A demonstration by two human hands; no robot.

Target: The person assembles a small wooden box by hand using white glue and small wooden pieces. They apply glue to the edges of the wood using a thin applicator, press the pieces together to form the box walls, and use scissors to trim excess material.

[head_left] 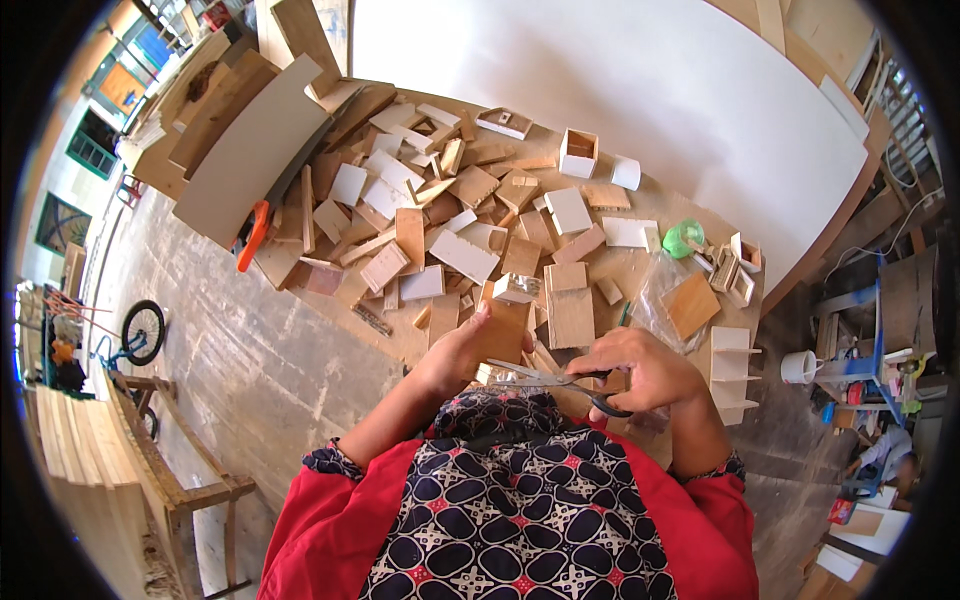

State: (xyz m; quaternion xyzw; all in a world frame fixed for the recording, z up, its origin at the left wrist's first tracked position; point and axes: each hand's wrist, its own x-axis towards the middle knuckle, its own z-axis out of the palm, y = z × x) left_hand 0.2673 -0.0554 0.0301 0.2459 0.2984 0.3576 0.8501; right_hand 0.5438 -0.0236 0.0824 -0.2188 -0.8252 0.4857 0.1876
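Note:
My left hand [455, 356] is wrapped round a small brown wooden piece [506, 332] in front of my chest. Shiny clear material, perhaps tape or plastic, shows at its white far end and again at its near end. The fingers of my right hand [652, 368] are in the black handles of a pair of scissors [540, 378]. Their blades point left and lie slightly apart by the near end of the wooden piece. Whether they touch the shiny material, I cannot tell.
A heap of wood offcuts [465, 255] covers the worktable beyond my hands. A green tape roll [684, 238] and a clear plastic bag [655, 300] lie to the right. An orange-handled saw [253, 236] rests at the left edge. Behind stands a large white panel [600, 80].

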